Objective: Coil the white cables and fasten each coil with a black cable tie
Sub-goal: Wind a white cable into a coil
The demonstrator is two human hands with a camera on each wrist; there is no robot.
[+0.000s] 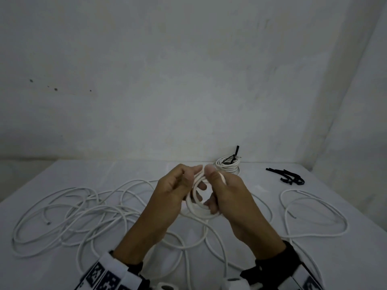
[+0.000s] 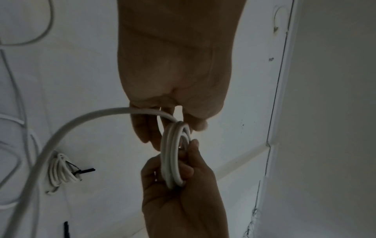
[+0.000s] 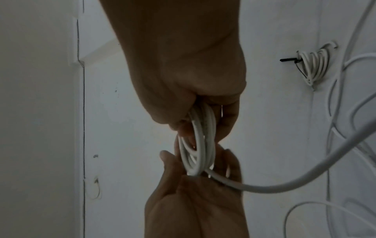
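Above the desk (image 1: 62, 268), both hands are holding the small coil (image 1: 198, 200): the right hand (image 1: 228, 197) is pinching its right rim, the left hand (image 1: 169, 197) is feeding slack, which is trailing leftward. Black ties (image 1: 290, 178) are lying far right, nearer the right hand.

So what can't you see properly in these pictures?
- How many turns the coil has: head view, the left hand and right hand cover parts of it.
- How many black cable ties lie there: head view, too small and overlapping.
- Where the loose white cables end: head view, tangled, cut off at the bottom edge.
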